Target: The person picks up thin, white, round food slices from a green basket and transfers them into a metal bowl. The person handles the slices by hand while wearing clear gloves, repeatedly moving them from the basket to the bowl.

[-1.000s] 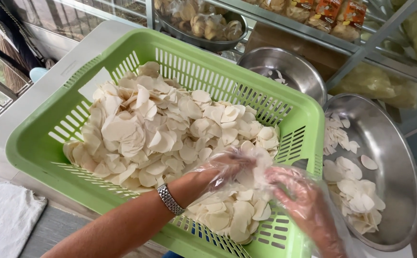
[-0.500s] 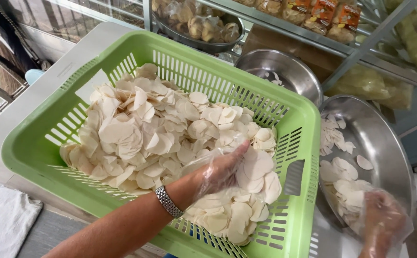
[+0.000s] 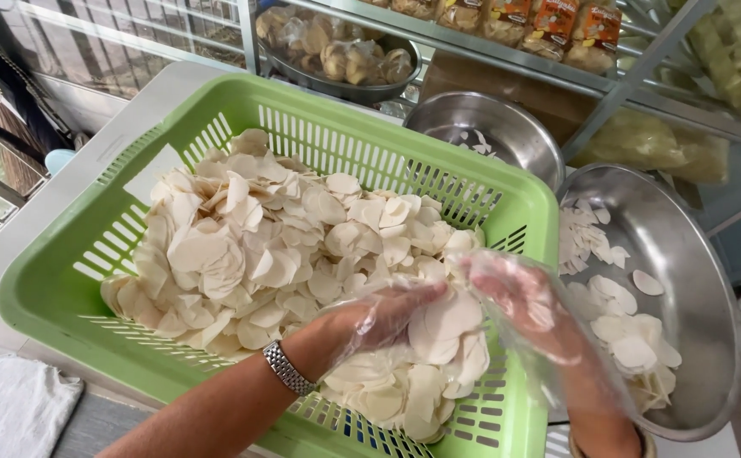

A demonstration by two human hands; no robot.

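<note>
A green slotted plastic basket (image 3: 56, 280) holds a heap of pale, thin round chips (image 3: 251, 246). My left hand (image 3: 379, 318), in a clear plastic glove with a metal watch band at the wrist, lies flat on the chips at the basket's near right corner. My right hand (image 3: 531, 309), also in a loose clear glove, hovers over the basket's right rim with fingers spread, touching the chips beside the left hand. Neither hand visibly grips anything. To the right, a large steel bowl (image 3: 684, 237) holds a thin layer of the same chips.
A smaller steel bowl (image 3: 506, 127) with a few chips sits behind the basket. A metal pan of bagged snacks (image 3: 336, 51) and packaged goods stand on a rack at the back. A white cloth (image 3: 5, 407) lies at the lower left.
My right hand came back from the large steel bowl to the basket's right rim. My left hand stayed on the chips, shifting slightly.
</note>
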